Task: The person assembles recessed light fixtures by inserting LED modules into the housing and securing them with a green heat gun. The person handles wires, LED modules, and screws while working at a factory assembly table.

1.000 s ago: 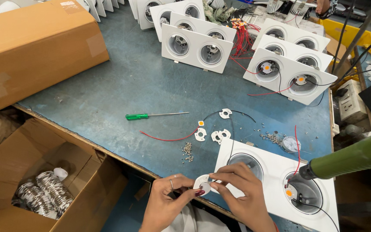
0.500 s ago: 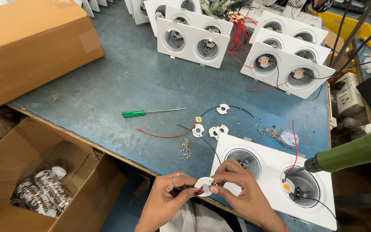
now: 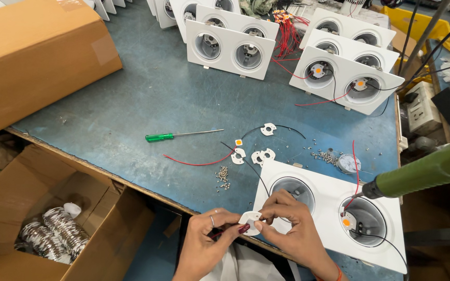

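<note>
Both my hands meet at the table's near edge over a small white round holder piece. My left hand pinches its left side and also grips a dark red wire end. My right hand holds its right side with the fingertips. Just beyond my right hand lies a white twin downlight housing, with an orange LED chip in its right cup. More white holder pieces, a red wire and black wires lie on the blue table behind.
A green-handled screwdriver lies mid-table, with a small pile of screws nearby. A green power screwdriver hangs at the right. Several white twin housings stand at the back. A closed carton sits left; an open carton below holds metal parts.
The view has shifted slightly, and my hands have kept working the white holder piece together at the table's edge. Nothing on the table has moved.
</note>
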